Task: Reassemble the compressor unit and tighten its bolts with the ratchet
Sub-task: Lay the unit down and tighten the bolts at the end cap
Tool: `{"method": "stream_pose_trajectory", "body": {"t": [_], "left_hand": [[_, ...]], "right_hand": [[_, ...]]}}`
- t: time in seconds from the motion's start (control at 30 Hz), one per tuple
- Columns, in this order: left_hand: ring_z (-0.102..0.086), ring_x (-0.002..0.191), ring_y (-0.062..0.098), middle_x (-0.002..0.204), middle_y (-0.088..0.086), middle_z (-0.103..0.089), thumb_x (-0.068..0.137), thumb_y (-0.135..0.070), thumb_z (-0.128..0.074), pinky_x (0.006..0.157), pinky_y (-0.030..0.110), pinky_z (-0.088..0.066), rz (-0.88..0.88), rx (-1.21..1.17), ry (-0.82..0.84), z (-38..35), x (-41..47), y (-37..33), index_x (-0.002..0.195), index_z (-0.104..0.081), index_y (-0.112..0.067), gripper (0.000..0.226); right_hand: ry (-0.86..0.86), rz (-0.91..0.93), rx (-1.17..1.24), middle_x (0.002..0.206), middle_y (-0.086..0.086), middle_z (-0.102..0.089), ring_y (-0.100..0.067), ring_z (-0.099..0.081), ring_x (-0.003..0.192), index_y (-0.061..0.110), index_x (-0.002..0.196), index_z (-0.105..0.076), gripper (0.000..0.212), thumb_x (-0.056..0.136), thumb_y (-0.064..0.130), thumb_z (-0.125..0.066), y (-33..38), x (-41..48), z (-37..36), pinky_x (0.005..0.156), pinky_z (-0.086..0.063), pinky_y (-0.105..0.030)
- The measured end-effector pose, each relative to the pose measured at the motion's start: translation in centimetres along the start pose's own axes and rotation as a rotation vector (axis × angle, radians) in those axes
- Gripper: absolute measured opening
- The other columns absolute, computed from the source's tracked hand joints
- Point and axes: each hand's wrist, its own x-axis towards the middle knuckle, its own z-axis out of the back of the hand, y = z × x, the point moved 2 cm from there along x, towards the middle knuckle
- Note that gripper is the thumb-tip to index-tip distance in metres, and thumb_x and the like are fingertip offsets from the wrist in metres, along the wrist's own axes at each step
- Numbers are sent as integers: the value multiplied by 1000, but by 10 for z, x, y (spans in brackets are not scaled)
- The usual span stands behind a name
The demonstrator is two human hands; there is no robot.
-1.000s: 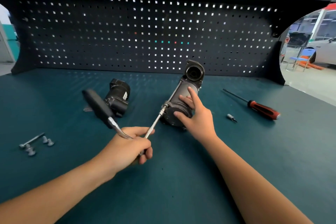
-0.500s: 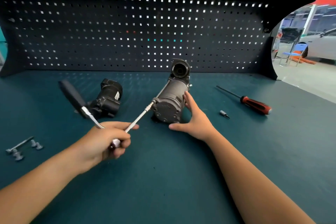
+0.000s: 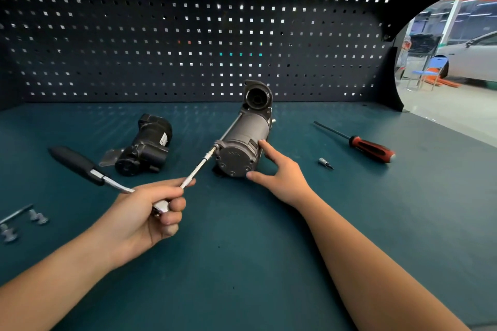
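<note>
Down comes our right hand (image 3: 282,177), fingers spread against the right side of the compressor (image 3: 244,140); our left hand (image 3: 142,217) clamps the ratchet (image 3: 78,164), shaft (image 3: 197,169) running up-right into the near-end bolt (image 3: 214,147).

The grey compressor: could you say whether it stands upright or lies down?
Lying down: the compressor rests lengthwise on the bench, end cap towards the camera.

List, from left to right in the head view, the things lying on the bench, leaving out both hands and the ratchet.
loose bolts → black compressor part → grey compressor body → small bit → red screwdriver handle
</note>
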Motion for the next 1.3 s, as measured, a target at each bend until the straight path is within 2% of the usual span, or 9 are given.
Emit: {"method": "stream_pose_trajectory", "body": {"t": [0.23,0.57,0.63,0.7,0.83,0.97,1.1,1.17,1.3], "left_hand": [[-32,36,13,47,3,-43,89,3,-46,34,19,-30,-136,200,-42,-4,-4,6,101,-66,-6,25],[-42,36,12,46,2,-52,85,6,-46,39,15,-34,-370,861,-25,6,0,-14,95,-56,-39,48],[-38,34,13,45,2,-48,86,8,-46,36,17,-32,-271,726,-10,12,2,-19,100,-62,-28,42],[-32,31,10,46,1,-43,76,4,-60,32,16,-29,-55,317,45,22,6,-22,102,-68,-8,29],[-21,31,0,47,-5,-35,19,4,-88,31,12,-22,147,-437,236,39,1,-22,90,-73,6,73],[-15,37,0,48,-3,-34,14,4,-86,32,12,-20,114,-500,177,55,0,-17,104,-65,1,92],[-26,28,2,49,-7,-36,13,0,-86,30,15,-22,101,-434,183,52,-5,-13,107,-62,0,97],[-28,27,2,49,-7,-35,30,-4,-82,29,14,-23,132,-363,160,47,-4,-10,107,-62,0,80],[-28,27,4,48,-5,-36,68,-15,-52,29,11,-26,176,-189,42,46,1,-4,106,-62,1,42]], "right_hand": [[-50,-10,-29,144,8,-42,-8,-33,135,24,142,-38,73,78,30,-74,-2,-4,3,89,-18,0],[-25,-29,7,145,10,-41,-6,-33,135,29,142,-38,76,76,31,-76,-1,-3,3,91,-21,-4],[23,-38,28,147,11,-37,-6,-32,135,33,143,-33,81,75,29,-77,-1,-3,1,95,-23,-9],[88,-30,-6,150,11,-31,-7,-30,136,37,145,-24,89,75,28,-77,0,-3,-1,99,-24,-14],[125,-28,-133,143,5,-41,-13,-37,132,42,145,-16,93,75,31,-76,0,-1,-5,95,-30,-22],[2,-67,-188,119,2,-58,-15,-51,115,28,140,-37,73,77,37,-73,2,-1,-7,89,-39,-25],[-40,-41,-332,90,3,-61,-19,-59,92,15,102,-67,31,81,39,-68,8,-1,-7,76,-47,-29],[-20,-3,-383,81,4,-58,-20,-58,86,13,93,-71,26,86,37,-64,11,-3,-10,68,-44,-28],[62,-2,-394,93,-3,-66,-20,-59,89,10,105,-68,26,88,28,-61,18,-5,-17,70,-41,-24]]}}
